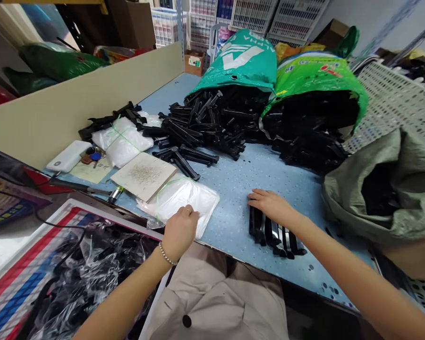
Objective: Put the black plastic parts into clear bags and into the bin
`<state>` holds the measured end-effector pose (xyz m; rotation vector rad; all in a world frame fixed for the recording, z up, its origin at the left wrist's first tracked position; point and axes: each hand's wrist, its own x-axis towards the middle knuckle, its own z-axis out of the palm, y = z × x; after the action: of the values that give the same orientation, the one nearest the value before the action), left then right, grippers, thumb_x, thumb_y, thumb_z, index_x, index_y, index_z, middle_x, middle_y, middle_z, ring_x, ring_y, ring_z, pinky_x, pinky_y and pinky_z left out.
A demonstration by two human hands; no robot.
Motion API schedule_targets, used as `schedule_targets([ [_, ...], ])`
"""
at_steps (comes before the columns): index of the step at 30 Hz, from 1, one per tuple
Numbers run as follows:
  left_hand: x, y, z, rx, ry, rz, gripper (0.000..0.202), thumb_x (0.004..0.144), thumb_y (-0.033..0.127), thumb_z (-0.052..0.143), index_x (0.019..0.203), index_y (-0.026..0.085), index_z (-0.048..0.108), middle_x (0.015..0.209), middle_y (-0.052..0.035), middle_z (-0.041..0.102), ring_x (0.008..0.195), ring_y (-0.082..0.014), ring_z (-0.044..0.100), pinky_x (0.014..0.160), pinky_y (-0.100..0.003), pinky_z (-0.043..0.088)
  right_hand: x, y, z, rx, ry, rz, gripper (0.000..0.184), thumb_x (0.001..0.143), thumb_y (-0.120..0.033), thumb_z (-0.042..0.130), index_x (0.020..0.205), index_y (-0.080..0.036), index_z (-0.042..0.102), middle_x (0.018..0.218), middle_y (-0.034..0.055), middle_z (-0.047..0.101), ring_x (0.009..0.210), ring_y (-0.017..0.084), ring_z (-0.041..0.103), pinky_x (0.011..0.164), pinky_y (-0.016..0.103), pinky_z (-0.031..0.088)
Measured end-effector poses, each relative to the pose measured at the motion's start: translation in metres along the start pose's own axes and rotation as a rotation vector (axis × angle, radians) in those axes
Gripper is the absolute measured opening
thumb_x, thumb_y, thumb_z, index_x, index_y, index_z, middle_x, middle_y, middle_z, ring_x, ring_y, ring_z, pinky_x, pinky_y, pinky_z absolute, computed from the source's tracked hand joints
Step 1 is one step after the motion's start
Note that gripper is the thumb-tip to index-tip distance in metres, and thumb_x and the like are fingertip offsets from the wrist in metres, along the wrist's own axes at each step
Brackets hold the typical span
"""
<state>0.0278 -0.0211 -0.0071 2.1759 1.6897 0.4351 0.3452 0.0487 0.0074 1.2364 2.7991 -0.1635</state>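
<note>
My left hand point(182, 231), with a beaded bracelet at the wrist, has its fingers closed at the near part of a stack of clear plastic bags point(201, 198); its fingertips are partly hidden. Green string crosses the stack. To the right, my right hand point(273, 206) lies with outstretched fingers over the far end of a row of long black plastic parts point(269, 231) on the blue table point(230, 208). These parts lie side by side, their near ends uneven. A larger heap of similar black parts point(198, 123) lies further back.
A teal sack point(241, 61) and a green sack point(318, 71) spill black parts at the back. An open grey-green sack point(357, 189) stands right. At left are a dusty board point(143, 172), a tied bag bundle point(122, 139) and a white power bank point(69, 156). A crate point(24, 255) holds bagged items.
</note>
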Motion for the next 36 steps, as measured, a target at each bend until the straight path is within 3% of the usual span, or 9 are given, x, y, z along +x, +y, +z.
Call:
schedule_targets([
  [2,0.008,-0.01,-0.002,-0.167,-0.025,-0.077,0.014,0.083,0.022,0.056,0.072,0.019,0.064,0.08,-0.0048,0.062,0.072,-0.0176,0.057,0.064,-0.028,0.043,0.005,0.006,-0.006,0.064,-0.003,-0.019,0.038,0.084,-0.003,0.045,0.101,-0.026,0.071,0.114,0.0068,0.069,0.109,0.022,0.061,0.088,0.035,0.048],
  [5,0.015,-0.023,-0.013,-0.488,0.003,-0.209,0.02,0.071,0.03,0.069,0.059,0.019,0.056,0.064,0.0009,0.057,0.06,-0.0137,0.052,0.055,-0.024,0.039,0.008,0.004,-0.014,0.214,0.021,0.101,0.032,0.086,-0.014,0.048,0.109,-0.025,0.068,0.108,0.0066,0.07,0.098,0.023,0.064,0.083,0.034,0.05],
  [8,0.019,-0.029,-0.022,-0.724,-0.077,-0.28,0.025,0.07,0.039,0.066,0.06,0.019,0.057,0.056,0.0037,0.052,0.051,-0.0117,0.047,0.048,-0.023,0.035,0.012,-0.019,-0.013,0.616,0.08,0.267,0.031,0.087,-0.028,0.053,0.115,-0.023,0.065,0.106,0.006,0.071,0.096,0.024,0.065,0.082,0.036,0.05],
  [12,0.019,-0.031,-0.022,-0.697,-0.111,-0.294,0.014,0.068,0.032,0.066,0.065,0.019,0.06,0.059,0.0028,0.057,0.053,-0.0133,0.052,0.051,-0.024,0.039,0.025,-0.069,0.0,1.336,0.157,0.331,0.032,0.082,-0.036,0.061,0.109,-0.021,0.068,0.098,0.0046,0.072,0.092,0.023,0.065,0.085,0.038,0.05],
  [15,0.017,-0.024,-0.019,-0.602,-0.114,-0.196,0.018,0.068,0.028,0.068,0.085,0.02,0.066,0.068,0.0009,0.062,0.062,-0.0162,0.058,0.058,-0.026,0.043,0.036,-0.099,0.01,1.621,0.197,0.345,0.029,0.076,-0.037,0.069,0.099,-0.02,0.071,0.092,0.0041,0.072,0.086,0.02,0.064,0.08,0.036,0.051],
  [18,0.014,-0.01,-0.012,-0.336,-0.082,-0.117,0.024,0.076,0.036,0.066,0.094,0.02,0.065,0.077,-0.0032,0.064,0.074,-0.0201,0.06,0.064,-0.028,0.044,0.044,-0.115,0.016,1.76,0.234,0.392,0.03,0.072,-0.038,0.074,0.095,-0.019,0.072,0.09,0.0044,0.072,0.081,0.018,0.063,0.076,0.033,0.05],
  [22,0.013,0.0,-0.002,0.011,-0.024,-0.034,0.011,0.086,0.026,0.054,0.082,0.019,0.062,0.089,-0.0098,0.065,0.09,-0.0243,0.058,0.068,-0.03,0.043,0.046,-0.119,0.023,1.86,0.261,0.463,0.033,0.069,-0.041,0.077,0.093,-0.018,0.073,0.09,0.0048,0.072,0.078,0.017,0.063,0.075,0.031,0.05],
  [30,0.03,-0.026,-0.015,-0.532,-0.108,-0.208,0.028,0.078,0.042,0.056,0.063,0.019,0.059,0.061,0.0016,0.058,0.06,-0.0143,0.051,0.056,-0.025,0.037,0.036,-0.12,0.026,1.951,0.247,0.516,0.03,0.068,-0.041,0.079,0.086,-0.018,0.072,0.088,0.0059,0.073,0.078,0.017,0.065,0.073,0.03,0.051],
  [36,0.029,-0.029,-0.021,-0.61,-0.163,-0.221,0.019,0.07,0.036,0.062,0.067,0.018,0.065,0.064,0.0003,0.062,0.061,-0.0146,0.052,0.055,-0.024,0.038,0.041,-0.126,0.022,2.059,0.257,0.447,0.029,0.069,-0.04,0.078,0.088,-0.018,0.073,0.089,0.0066,0.074,0.073,0.017,0.067,0.069,0.028,0.051],
])
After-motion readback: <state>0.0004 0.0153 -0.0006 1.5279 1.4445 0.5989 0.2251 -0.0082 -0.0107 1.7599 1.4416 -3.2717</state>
